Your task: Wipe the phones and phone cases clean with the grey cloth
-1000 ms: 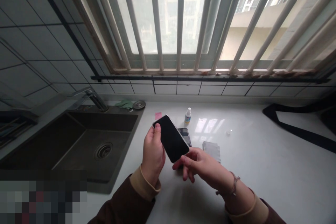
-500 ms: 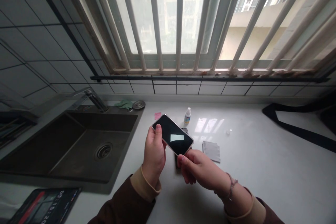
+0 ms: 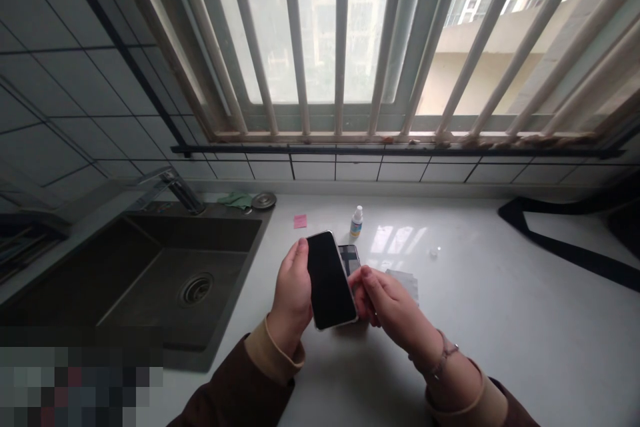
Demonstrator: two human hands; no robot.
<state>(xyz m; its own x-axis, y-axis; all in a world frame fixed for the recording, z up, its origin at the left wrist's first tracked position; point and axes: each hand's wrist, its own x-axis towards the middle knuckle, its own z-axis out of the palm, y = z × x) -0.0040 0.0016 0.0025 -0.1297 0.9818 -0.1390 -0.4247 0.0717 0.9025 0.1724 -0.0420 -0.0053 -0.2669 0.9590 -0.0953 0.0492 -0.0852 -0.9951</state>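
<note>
Beside a kitchen sink (image 3: 150, 280), two hands work: the left hand (image 3: 293, 293) grips one smartphone (image 3: 329, 280), the right hand (image 3: 395, 310) pinches its edge; a second phone (image 3: 350, 257) and one small bottle (image 3: 357, 222) stand beyond.

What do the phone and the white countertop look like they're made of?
The phone looks like glossy black glass, with a thin pale rim, perhaps metal or a case. The countertop looks like polished stone or quartz: window light mirrors in it.
</note>
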